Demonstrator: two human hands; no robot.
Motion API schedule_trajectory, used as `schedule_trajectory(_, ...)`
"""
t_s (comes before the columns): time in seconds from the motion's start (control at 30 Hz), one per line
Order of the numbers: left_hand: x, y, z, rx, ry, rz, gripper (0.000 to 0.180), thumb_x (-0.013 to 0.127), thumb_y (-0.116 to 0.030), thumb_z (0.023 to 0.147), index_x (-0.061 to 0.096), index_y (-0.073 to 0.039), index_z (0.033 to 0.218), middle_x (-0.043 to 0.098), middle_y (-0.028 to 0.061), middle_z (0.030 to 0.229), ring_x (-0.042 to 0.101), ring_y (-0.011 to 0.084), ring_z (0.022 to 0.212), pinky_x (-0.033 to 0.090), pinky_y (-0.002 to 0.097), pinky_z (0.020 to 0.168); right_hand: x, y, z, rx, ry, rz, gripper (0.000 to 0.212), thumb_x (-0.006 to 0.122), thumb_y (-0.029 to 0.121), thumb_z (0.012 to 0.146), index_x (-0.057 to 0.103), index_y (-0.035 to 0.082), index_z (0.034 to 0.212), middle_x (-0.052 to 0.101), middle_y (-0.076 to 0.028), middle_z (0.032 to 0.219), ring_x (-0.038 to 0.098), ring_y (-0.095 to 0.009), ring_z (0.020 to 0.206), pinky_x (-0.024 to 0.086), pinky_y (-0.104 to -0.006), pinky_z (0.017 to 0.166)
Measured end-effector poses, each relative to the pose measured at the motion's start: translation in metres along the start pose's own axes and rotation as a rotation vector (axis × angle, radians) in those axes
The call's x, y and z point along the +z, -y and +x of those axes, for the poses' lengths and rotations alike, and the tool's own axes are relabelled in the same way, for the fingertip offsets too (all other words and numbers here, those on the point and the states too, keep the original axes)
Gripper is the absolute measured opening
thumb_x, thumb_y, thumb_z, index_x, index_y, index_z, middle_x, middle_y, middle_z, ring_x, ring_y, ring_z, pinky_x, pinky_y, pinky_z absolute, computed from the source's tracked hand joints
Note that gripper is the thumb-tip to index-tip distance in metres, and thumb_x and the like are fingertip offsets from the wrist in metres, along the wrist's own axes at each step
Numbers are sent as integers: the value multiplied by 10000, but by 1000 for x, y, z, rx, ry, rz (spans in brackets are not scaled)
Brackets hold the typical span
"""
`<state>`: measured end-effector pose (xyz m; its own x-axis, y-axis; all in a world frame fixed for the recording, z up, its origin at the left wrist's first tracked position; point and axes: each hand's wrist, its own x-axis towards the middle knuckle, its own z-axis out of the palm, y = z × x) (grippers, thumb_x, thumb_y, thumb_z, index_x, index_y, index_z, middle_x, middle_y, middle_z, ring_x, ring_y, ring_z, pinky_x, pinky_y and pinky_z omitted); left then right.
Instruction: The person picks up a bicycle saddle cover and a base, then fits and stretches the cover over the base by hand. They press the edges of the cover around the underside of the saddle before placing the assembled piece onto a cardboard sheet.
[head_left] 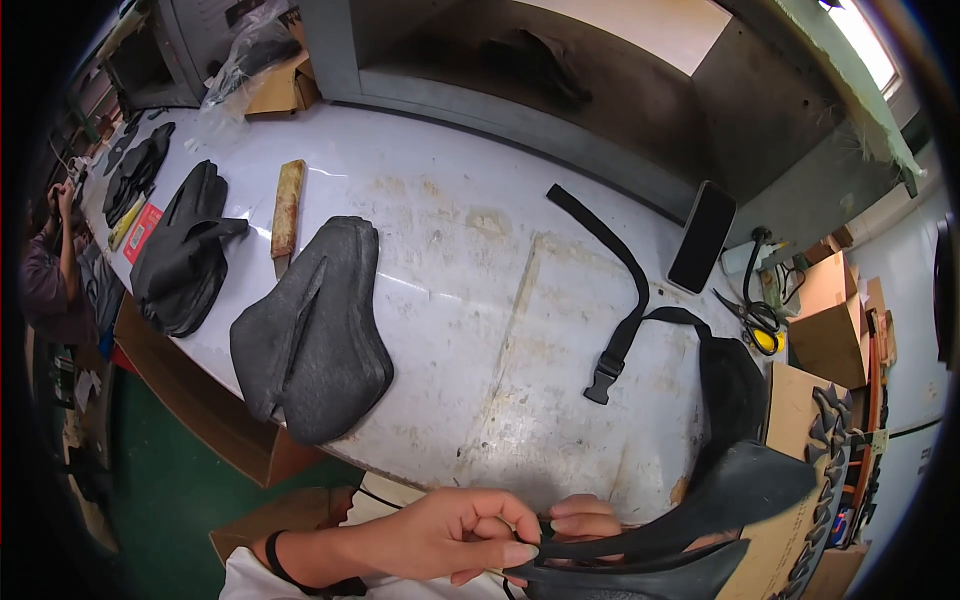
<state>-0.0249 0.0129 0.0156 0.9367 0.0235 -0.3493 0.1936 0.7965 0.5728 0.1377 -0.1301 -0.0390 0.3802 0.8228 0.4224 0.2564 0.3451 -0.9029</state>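
Note:
At the lower edge, my left hand (465,535) pinches the narrow end of a black bicycle-saddle-shaped cover (725,495), thumb and forefinger pressed together. My right hand (585,517) grips the same cover from its far side; only curled fingertips show, and the cover hides the rest. Its two long flaps spread apart toward the right. Ahead and to the left lies a stack of similar black covers (320,335) on the white table (450,260). A black strap with a buckle (602,385) runs beside a black pouch (730,385) behind the held cover.
A worn wooden-handled knife (288,210) lies between the stack and more black covers (185,260). At right are a phone (702,238), scissors (755,315) and a cardboard box (830,320). A grey metal cabinet (440,100) borders the back. Another person (55,270) is far left.

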Motion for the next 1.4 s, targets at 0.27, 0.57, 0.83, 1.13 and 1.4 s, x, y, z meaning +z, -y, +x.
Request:
schedule_trajectory(0.27,-1,-1,2,-78,67,35,196,548,-110,961,511,-11,1126,678,35,864,414,14,518,333,166,460,-9,-6,-13,-262,-61,73,296,739,65,728,581,51,978,587,-124,1008,604,-307,908,499,-404,723)
schedule_trajectory(0.57,8,-4,-3,-8,2,111,153,551,-144,964,538,-43,1079,626,-31,787,446,6,587,337,193,488,-17,2,9,-395,157,-117,333,794,128,712,602,71,978,660,-103,885,629,-243,732,483,-340,586)
schedule_trajectory(0.83,2,2,-5,313,-50,629,161,569,-154,955,599,-31,1053,551,-22,652,460,39,543,358,222,504,-75,-24,9,276,1061,172,230,697,165,836,614,40,1010,652,-104,815,626,-239,676,465,-347,562)
schedule_trajectory(1.13,-1,0,-2,554,91,884,463,532,-140,960,435,-144,1412,530,30,614,503,120,498,437,265,535,-40,-2,42,363,931,260,254,669,243,886,596,52,735,596,-133,689,590,-199,565,390,-315,503)
schedule_trajectory(1.4,15,-8,-11,123,-101,174,356,499,-77,969,520,-11,1319,666,17,830,517,18,524,417,168,463,-24,30,26,358,334,161,346,592,366,915,651,27,874,632,-155,794,629,-205,727,450,-373,648)
